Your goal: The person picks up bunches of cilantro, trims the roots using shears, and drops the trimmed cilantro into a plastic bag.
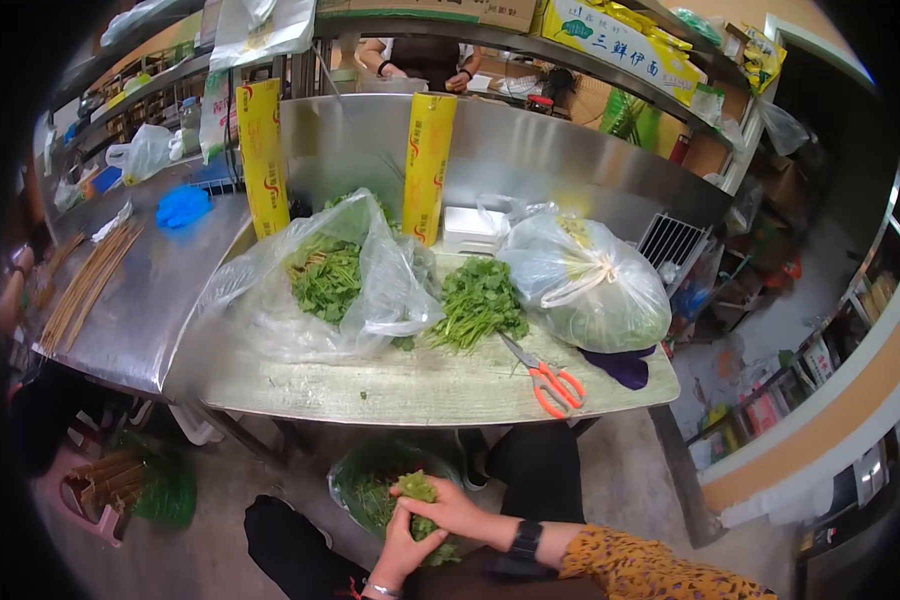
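My left hand [404, 552] and my right hand [454, 510] are closed together around a small bunch of cilantro [417, 488], low in front of my lap. Some of its leaves hang out below the fingers. Beneath the hands, a plastic bag [342, 478] on the floor holds green scraps. On the table, a pile of cilantro [478, 300] lies beside an open clear bag [385, 290] with more greens inside. Scissors with orange handles [558, 390] rest near the table's front edge, blades toward the pile.
A tied, full plastic bag [600, 300] sits at the table's right, over a dark purple cloth [620, 368]. Two yellow film rolls [430, 170] stand at the back. Wooden sticks [95, 280] and a blue bag [183, 207] lie left. Another person [425, 65] stands behind the shelf.
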Tool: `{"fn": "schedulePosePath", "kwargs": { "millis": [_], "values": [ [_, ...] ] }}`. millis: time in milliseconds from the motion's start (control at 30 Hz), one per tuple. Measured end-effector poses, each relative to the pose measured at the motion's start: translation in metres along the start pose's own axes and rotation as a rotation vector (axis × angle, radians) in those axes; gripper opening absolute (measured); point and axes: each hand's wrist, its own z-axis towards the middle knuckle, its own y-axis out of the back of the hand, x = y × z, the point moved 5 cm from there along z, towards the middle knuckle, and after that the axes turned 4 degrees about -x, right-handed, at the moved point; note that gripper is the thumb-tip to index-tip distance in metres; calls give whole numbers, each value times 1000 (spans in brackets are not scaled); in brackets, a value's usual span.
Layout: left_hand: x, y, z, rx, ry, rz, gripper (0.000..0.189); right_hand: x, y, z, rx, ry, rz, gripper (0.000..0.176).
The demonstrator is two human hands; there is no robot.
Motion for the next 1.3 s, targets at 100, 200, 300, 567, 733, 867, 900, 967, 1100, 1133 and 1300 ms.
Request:
{"fn": "schedulePosePath", "kwargs": {
  "millis": [100, 200, 300, 567, 733, 867, 900, 967, 1100, 1133, 1300],
  "values": [
    [-3, 21, -1, -141, 27, -130, 67, 93, 29, 2, 110, -46, -168, 28],
    [9, 30, -2, -211, 123, -350, 59, 214, 63, 22, 15, 323, -697, 23],
    [16, 27, -2, -181, 118, -320, 37, 300, 79, 62, -41, 989, -1187, 29],
    [12, 32, -2, -145, 174, -265, 31, 212, 150, 193, 3, 658, -1760, 66],
    [5, 44, -4, -160, 203, -311, 31, 185, 165, 187, 152, 358, -1572, 96],
    [-10, 69, 10, -29, 170, -208, 29, 277, 118, 138, 152, 453, -1506, 61],
    [-13, 73, 15, 68, 166, -165, 29, 296, 96, 128, 166, 454, -1505, 61],
    [-13, 85, 35, 99, 143, -124, 28, 321, 52, 121, 175, 407, -1092, 28],
    [11, 100, 71, 169, 58, 46, 26, 309, -29, 158, 345, 563, -1103, 14],
    [19, 103, 78, 174, 49, 104, 25, 296, -44, 180, 382, 591, -1095, 14],
    [40, 112, 90, 95, 33, 233, 23, 222, -36, 345, 188, 543, -1415, 25]
  ]
}}
